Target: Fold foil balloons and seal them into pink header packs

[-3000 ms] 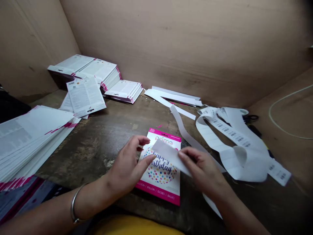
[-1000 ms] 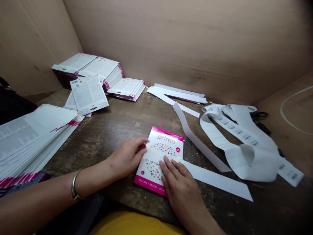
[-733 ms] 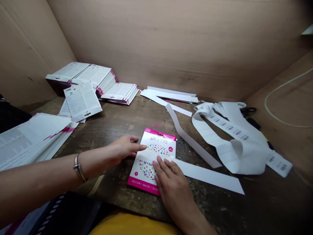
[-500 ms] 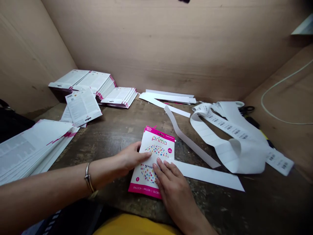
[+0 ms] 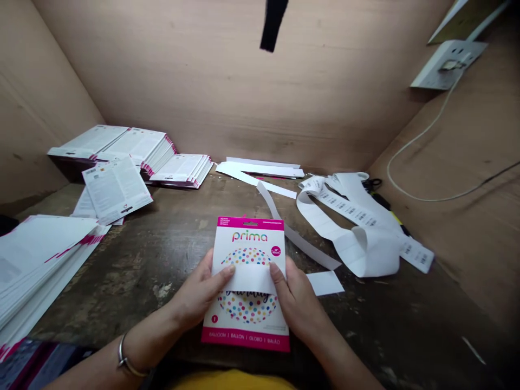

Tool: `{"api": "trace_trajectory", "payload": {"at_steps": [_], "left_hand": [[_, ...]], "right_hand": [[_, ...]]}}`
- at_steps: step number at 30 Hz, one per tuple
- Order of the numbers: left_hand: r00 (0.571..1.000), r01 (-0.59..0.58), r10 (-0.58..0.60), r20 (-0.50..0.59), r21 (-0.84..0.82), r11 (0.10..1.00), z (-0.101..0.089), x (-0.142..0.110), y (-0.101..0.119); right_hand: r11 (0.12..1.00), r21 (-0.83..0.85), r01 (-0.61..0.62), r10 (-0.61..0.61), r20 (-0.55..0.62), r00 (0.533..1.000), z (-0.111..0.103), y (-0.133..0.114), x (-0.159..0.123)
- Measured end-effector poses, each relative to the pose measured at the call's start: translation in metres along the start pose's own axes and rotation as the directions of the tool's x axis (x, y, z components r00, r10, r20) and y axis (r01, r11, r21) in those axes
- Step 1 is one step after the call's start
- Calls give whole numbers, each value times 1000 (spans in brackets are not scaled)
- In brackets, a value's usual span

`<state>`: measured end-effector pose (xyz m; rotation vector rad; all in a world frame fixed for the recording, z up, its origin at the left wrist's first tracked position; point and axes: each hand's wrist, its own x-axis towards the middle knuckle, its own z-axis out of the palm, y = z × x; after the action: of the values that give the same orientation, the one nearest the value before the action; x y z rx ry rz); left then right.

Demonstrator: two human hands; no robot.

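Note:
A flat balloon packet (image 5: 247, 311), white with pink bands and coloured dots, is held upright above the table in front of me. My left hand (image 5: 201, 292) grips its left edge, thumb on the front. My right hand (image 5: 298, 295) holds the right edge the same way. Across the packet's middle lies a white paper strip (image 5: 252, 278), with both thumbs at its ends and part of the printed lettering covered. To the right of my right hand, a white strip end (image 5: 326, 283) shows; its link to the strip on the packet is hidden.
Stacks of packets lie at the back left (image 5: 150, 143) and near left (image 5: 44, 254), with a loose packet (image 5: 117, 189) between. Paper strips (image 5: 260, 170) lie by the back wall. Curled label strips (image 5: 365, 244) and scissors (image 5: 371, 184) are right, below a wall socket (image 5: 449, 65).
The packet has been lifted from the table and turned straight. A white strip now crosses its front. My right hand has moved from the packet's face to its right edge; the view has shifted.

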<state>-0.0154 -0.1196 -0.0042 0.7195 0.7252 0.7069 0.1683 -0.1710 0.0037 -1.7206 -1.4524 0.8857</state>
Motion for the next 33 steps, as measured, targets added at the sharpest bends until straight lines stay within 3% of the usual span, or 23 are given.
{"api": "trace_trajectory", "payload": {"at_steps": [4, 5, 7, 8, 10, 11, 12, 14, 15, 17, 19, 21, 23, 26, 30, 32, 33], "left_hand": [[1000, 5, -5, 16, 22, 1000, -5, -3, 4], [1000, 10, -10, 2, 8, 1000, -6, -4, 6], [998, 11, -13, -60, -35, 999, -6, -6, 8], [995, 4, -9, -103, -53, 999, -6, -7, 9], [980, -36, 21, -199, -73, 997, -4, -7, 9], [970, -61, 41, -241, -76, 995, -3, -6, 7], [958, -94, 70, -278, -73, 993, -2, -5, 5], [932, -179, 158, -326, -36, 983, 1, -2, 0], [921, -219, 205, -330, -7, 976, 1, -1, -3], [904, -287, 288, -315, 48, 957, 3, -1, -8], [896, -322, 332, -294, 84, 943, 4, -3, -11], [890, -343, 356, -284, 95, 935, 4, -8, -11], [889, -360, 371, -270, 90, 929, 5, -12, -9], [897, -367, 370, -241, 60, 928, 5, -19, -5], [924, -350, 348, -159, 17, 937, 1, -21, -3], [940, -323, 319, -120, -21, 946, -5, -19, -3], [949, -304, 298, -106, -42, 952, -8, -18, -3]], "right_hand": [[991, -93, 101, -90, 113, 989, -14, 8, 1], [976, -167, 142, -125, 108, 986, -21, 10, 3], [894, -390, 223, -252, -26, 967, -36, 12, 6], [826, -509, 241, -354, -136, 925, -42, 10, 7], [704, -671, 234, -571, -337, 749, -43, 2, 4], [660, -705, 261, -655, -369, 659, -37, -4, 0], [606, -722, 332, -730, -340, 593, -28, -10, -4], [457, -713, 532, -829, -123, 546, 0, -19, -15], [385, -694, 608, -838, 13, 546, 17, -22, -19], [367, -700, 613, -774, 135, 618, 46, -21, -24], [404, -745, 531, -718, 102, 689, 65, -15, -26], [422, -769, 480, -703, 57, 709, 72, -9, -26], [468, -768, 437, -678, 5, 735, 71, -5, -26], [614, -708, 349, -597, -127, 792, 64, -5, -28], [866, -426, 262, -413, -313, 855, 52, -8, -25], [976, -118, 183, -214, -360, 908, 45, -10, -21], [988, 92, 127, -90, -329, 940, 41, -12, -19]]}}
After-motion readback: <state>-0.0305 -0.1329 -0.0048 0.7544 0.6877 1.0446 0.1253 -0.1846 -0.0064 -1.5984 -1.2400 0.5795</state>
